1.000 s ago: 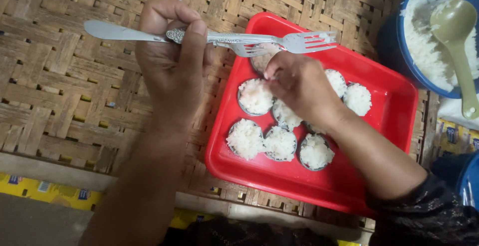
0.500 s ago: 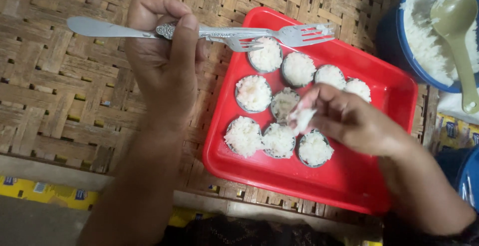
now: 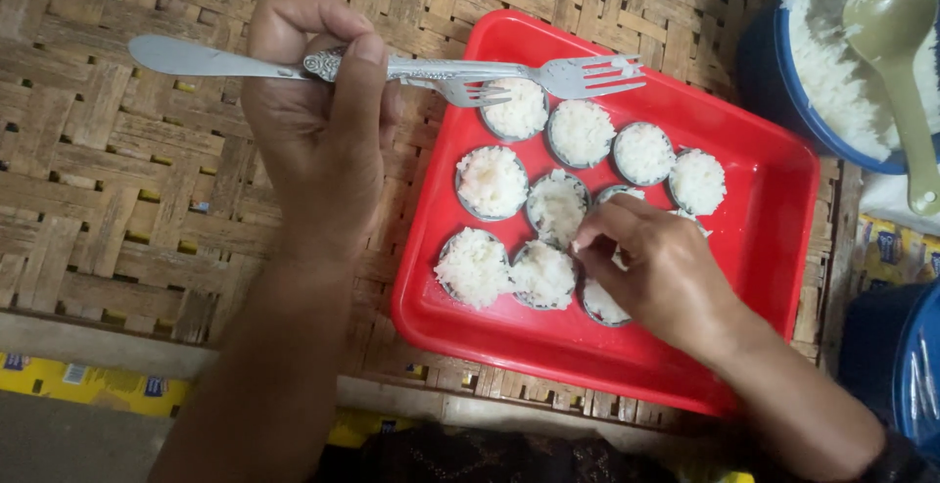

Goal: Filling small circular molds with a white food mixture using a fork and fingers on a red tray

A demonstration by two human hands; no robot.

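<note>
Small round cups of white rice (image 3: 493, 181) are set in rows inside a red tray (image 3: 774, 248) in the middle of the frame. One cup at the lower middle of the tray is mostly hidden under the right hand (image 3: 658, 268), and only its bottom edge can be seen. The right hand is curled with its fingertips (image 3: 585, 245) pressed down among the cups; whether something is pinched in them cannot be told. Two forks (image 3: 548, 77) are held tight in the left hand (image 3: 318, 121) at the upper left, and their prongs are stretched out over the top row of cups. Part of one fork is hidden behind the other. A woven mat (image 3: 117, 199) lies under the tray. At the upper right, a blue bowl of rice (image 3: 832, 82) is cut off by the frame edge, and a green spoon (image 3: 896, 62) is rested in it.
</note>
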